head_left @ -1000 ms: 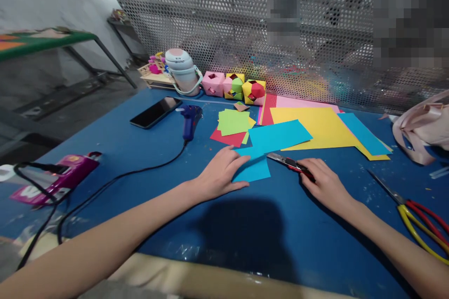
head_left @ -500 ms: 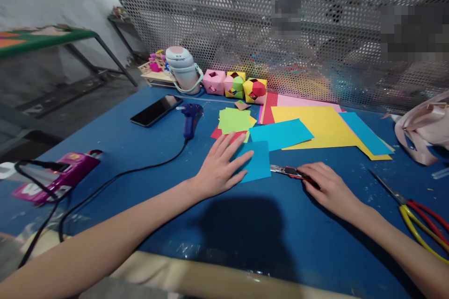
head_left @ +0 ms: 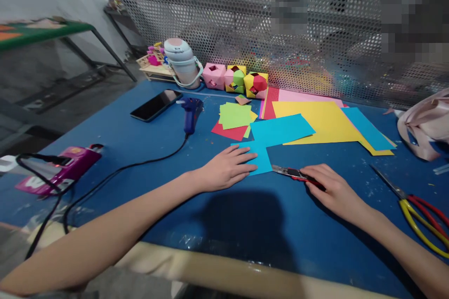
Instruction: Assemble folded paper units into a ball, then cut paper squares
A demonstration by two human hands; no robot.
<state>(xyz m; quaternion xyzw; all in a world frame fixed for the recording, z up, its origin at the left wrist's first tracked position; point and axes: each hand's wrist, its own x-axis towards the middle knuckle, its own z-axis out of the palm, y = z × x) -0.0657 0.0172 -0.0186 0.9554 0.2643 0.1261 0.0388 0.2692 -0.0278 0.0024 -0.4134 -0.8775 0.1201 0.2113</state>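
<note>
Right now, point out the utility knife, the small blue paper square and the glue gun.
utility knife point(head_left: 294, 174), head view, body behind blade
small blue paper square point(head_left: 263, 162), head view, bare right part
glue gun point(head_left: 191, 112), head view, blue body

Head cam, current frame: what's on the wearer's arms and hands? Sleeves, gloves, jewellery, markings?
The left hand and right hand are bare: no gloves, and no rings visible. The left forearm and right forearm are uncovered to the frame edge, with no sleeve, watch, bracelet or marking in view.
</note>
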